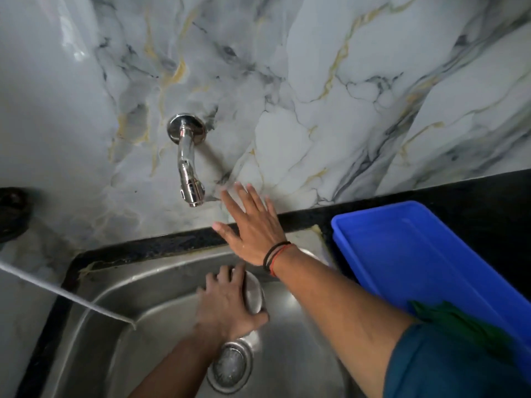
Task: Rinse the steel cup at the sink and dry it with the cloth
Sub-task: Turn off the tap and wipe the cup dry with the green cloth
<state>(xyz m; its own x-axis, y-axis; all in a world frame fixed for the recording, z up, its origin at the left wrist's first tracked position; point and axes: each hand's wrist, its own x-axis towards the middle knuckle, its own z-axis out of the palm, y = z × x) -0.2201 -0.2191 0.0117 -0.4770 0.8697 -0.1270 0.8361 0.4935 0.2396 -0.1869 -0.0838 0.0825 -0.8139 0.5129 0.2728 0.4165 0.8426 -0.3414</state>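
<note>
My left hand [225, 304] grips the steel cup [254, 293] low inside the steel sink [120, 285], just above the drain [231, 366]. The cup's shiny side shows past my fingers. My right hand [253, 222] is raised with fingers spread, a little right of and below the chrome tap [189, 170] on the marble wall, not touching it. No water is visibly running from the tap. A green cloth [457, 323] lies over the near end of the blue tray.
A blue plastic tray [416, 254] sits on the black counter [474, 191] right of the sink. A thin white pipe [66, 297] slants over the sink's left side. A dark object [11, 211] stands at the far left.
</note>
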